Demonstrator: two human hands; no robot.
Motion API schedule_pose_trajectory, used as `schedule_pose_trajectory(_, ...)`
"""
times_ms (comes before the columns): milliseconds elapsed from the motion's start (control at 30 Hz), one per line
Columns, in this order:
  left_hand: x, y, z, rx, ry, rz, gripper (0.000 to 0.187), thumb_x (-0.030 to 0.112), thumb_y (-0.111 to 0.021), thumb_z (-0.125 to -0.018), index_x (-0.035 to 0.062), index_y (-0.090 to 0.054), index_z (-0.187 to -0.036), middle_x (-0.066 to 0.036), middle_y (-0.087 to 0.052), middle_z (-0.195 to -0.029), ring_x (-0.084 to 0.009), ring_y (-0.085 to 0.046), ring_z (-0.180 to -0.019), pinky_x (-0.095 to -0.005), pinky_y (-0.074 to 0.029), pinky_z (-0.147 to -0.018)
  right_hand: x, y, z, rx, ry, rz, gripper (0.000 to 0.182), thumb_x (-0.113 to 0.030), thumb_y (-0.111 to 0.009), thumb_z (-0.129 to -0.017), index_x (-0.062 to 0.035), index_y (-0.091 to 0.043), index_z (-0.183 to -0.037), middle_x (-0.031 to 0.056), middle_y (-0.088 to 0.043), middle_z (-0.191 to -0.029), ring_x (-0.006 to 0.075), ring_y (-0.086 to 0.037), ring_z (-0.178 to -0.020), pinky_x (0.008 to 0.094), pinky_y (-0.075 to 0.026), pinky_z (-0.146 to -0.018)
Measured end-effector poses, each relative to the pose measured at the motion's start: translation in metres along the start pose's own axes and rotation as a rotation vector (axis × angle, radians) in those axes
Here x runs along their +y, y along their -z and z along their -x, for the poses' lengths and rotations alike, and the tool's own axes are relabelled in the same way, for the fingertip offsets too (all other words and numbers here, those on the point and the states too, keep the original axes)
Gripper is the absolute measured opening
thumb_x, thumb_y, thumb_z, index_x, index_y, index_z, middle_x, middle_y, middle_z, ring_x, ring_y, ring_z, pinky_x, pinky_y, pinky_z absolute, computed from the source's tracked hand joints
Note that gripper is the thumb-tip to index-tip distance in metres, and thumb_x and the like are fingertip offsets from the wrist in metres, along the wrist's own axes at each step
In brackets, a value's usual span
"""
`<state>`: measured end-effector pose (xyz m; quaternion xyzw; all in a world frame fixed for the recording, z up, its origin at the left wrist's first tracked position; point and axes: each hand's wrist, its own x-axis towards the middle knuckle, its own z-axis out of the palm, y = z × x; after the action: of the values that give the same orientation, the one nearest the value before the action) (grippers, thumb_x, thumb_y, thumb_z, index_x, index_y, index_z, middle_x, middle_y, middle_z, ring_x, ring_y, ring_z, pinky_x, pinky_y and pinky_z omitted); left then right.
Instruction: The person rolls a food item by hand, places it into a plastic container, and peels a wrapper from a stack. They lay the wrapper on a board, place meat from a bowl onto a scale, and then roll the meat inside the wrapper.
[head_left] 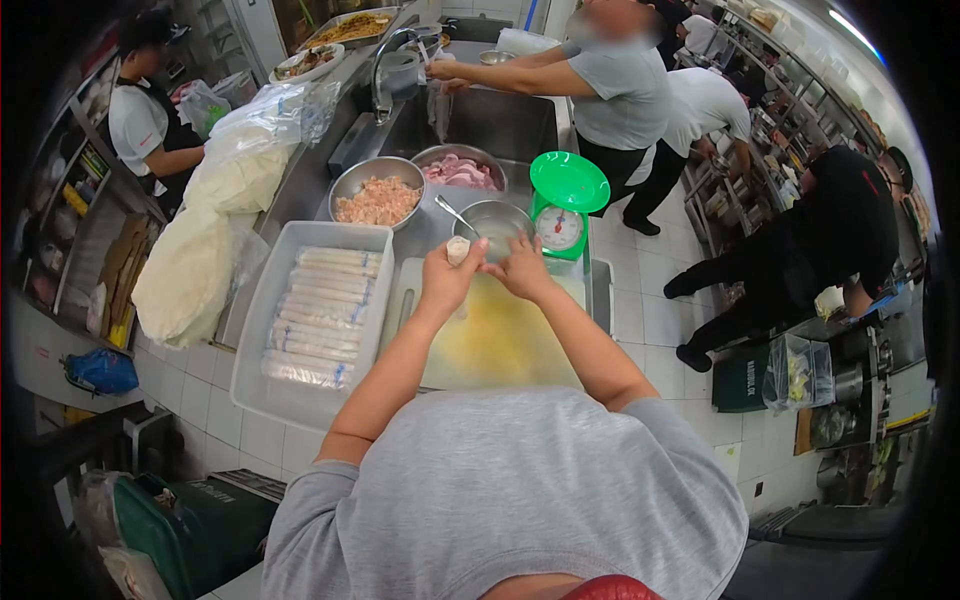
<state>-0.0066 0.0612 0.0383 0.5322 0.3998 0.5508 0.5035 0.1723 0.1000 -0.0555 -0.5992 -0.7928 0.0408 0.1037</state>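
Note:
My left hand (446, 280) is closed around a pale roll (458, 250), whose round end sticks out above the fingers. My right hand (522, 268) is just beside it, fingers stretched out at the near rim of a metal bowl (490, 208) that holds a spoon (452, 212) and what looks like liquid. Below both hands lies a white cutting board (545, 350) with a yellowish stain. To the left, a clear plastic tub (245, 345) holds several long pale rolls (322, 310) in plastic wrap.
Beyond are bowls of pinkish chopped filling (380, 200) and sliced raw meat (462, 170). A green scale (560, 228) stands right of the metal bowl. A co-worker (620, 75) works at the sink (505, 112); others stand left and right. Pale sheets (195, 270) overhang the left edge.

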Motion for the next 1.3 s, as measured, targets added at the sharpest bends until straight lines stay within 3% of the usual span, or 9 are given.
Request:
schedule_pose_trajectory(133,0.012,-0.004,-0.003,-0.035,0.039,-0.03,0.029,0.027,-0.068,-0.084,0.0037,-0.058,-0.07,0.002,-0.056,-0.061,-0.0057,-0.046,-0.053,-0.0243,-0.038,-0.049,-0.007,0.05,0.006,0.204,0.035,-0.39,0.042,-0.047,-0.058,-0.084,-0.0065,-0.069,-0.082,0.0219,-0.048,-0.124,0.0395,-0.04,-0.121,0.0521,-0.026,-0.103)
schedule_pose_trajectory(167,0.008,-0.003,-0.004,-0.045,0.045,-0.087,0.028,0.027,-0.067,-0.085,0.0033,-0.059,-0.072,0.001,-0.057,-0.062,-0.006,-0.048,-0.054,-0.0242,-0.039,-0.05,-0.014,0.067,0.009,0.351,0.052,-0.51,0.024,-0.029,-0.069,-0.08,-0.0065,-0.065,-0.088,0.0189,-0.05,-0.123,0.0358,-0.046,-0.116,0.044,-0.033,-0.099)
schedule_pose_trajectory(267,-0.004,-0.006,-0.009,-0.087,0.056,-0.176,0.025,0.026,-0.067,-0.085,0.0022,-0.062,-0.078,0.0,-0.06,-0.065,-0.007,-0.053,-0.059,-0.0243,-0.042,-0.053,-0.049,0.127,0.028,0.414,0.123,-0.988,0.028,-0.017,-0.072,-0.076,-0.0074,-0.06,-0.099,0.0175,-0.05,-0.122,0.0338,-0.047,-0.114,0.0398,-0.036,-0.097)
schedule_pose_trajectory(467,-0.007,-0.02,-0.005,-0.148,0.031,-0.011,0.019,0.019,-0.065,-0.085,0.0015,-0.066,-0.09,-0.006,-0.068,-0.08,-0.009,-0.061,-0.074,-0.0261,-0.047,-0.064,-0.066,0.145,0.043,0.439,0.262,-0.651,0.028,-0.009,-0.071,-0.075,-0.0071,-0.059,-0.1,0.0148,-0.047,-0.124,0.0284,-0.049,-0.11,0.0373,-0.038,-0.095)
schedule_pose_trajectory(667,-0.013,-0.026,-0.004,-0.175,-0.1,-0.168,0.011,0.01,-0.062,-0.081,0.0016,-0.064,-0.088,-0.012,-0.067,-0.08,-0.0171,-0.064,-0.073,-0.0304,-0.048,-0.064,-0.074,0.147,0.048,0.336,0.139,-0.893,0.019,-0.005,-0.071,-0.075,-0.0059,-0.062,-0.091,0.013,-0.047,-0.127,0.0255,-0.048,-0.113,0.0352,-0.038,-0.094)
schedule_pose_trajectory(833,-0.011,-0.027,-0.006,-0.145,-0.406,-0.293,0.008,0.008,-0.061,-0.077,0.0011,-0.059,-0.08,-0.016,-0.061,-0.071,-0.0256,-0.061,-0.065,-0.0338,-0.045,-0.059,-0.066,0.142,0.044,0.419,0.268,-0.666,0.016,-0.006,-0.071,-0.073,-0.0043,-0.06,-0.084,0.0162,-0.047,-0.124,0.0306,-0.047,-0.111,0.0383,-0.039,-0.092)
schedule_pose_trajectory(967,-0.016,-0.032,-0.007,-0.117,-0.288,-0.049,0.014,0.012,-0.065,-0.078,0.0008,-0.057,-0.074,-0.01,-0.058,-0.065,-0.0166,-0.055,-0.061,-0.0319,-0.043,-0.056,-0.075,0.14,0.047,0.571,0.268,-0.628,0.015,-0.008,-0.071,-0.072,-0.0054,-0.059,-0.081,0.0185,-0.046,-0.124,0.0368,-0.044,-0.115,0.0426,-0.038,-0.095)
schedule_pose_trajectory(1033,-0.013,-0.037,-0.008,-0.109,-0.207,0.224,0.022,0.016,-0.067,-0.081,0.0011,-0.055,-0.07,-0.007,-0.055,-0.062,-0.0115,-0.049,-0.058,-0.0305,-0.041,-0.053,-0.081,0.143,0.055,0.633,0.312,-0.528,0.017,-0.016,-0.07,-0.075,-0.0073,-0.062,-0.087,0.0195,-0.044,-0.127,0.0392,-0.04,-0.118,0.0465,-0.034,-0.097)
schedule_pose_trajectory(1300,0.001,-0.035,-0.009,0.025,-0.241,-0.195,0.037,0.029,-0.066,-0.086,0.003,-0.05,-0.065,-0.007,-0.048,-0.052,-0.01,-0.039,-0.051,-0.0309,-0.036,-0.045,-0.084,0.128,0.07,0.623,0.239,-0.12,0.051,-0.046,-0.06,-0.081,-0.0159,-0.059,-0.122,0.0221,-0.028,-0.144,0.0445,-0.026,-0.129,0.058,-0.019,-0.103)
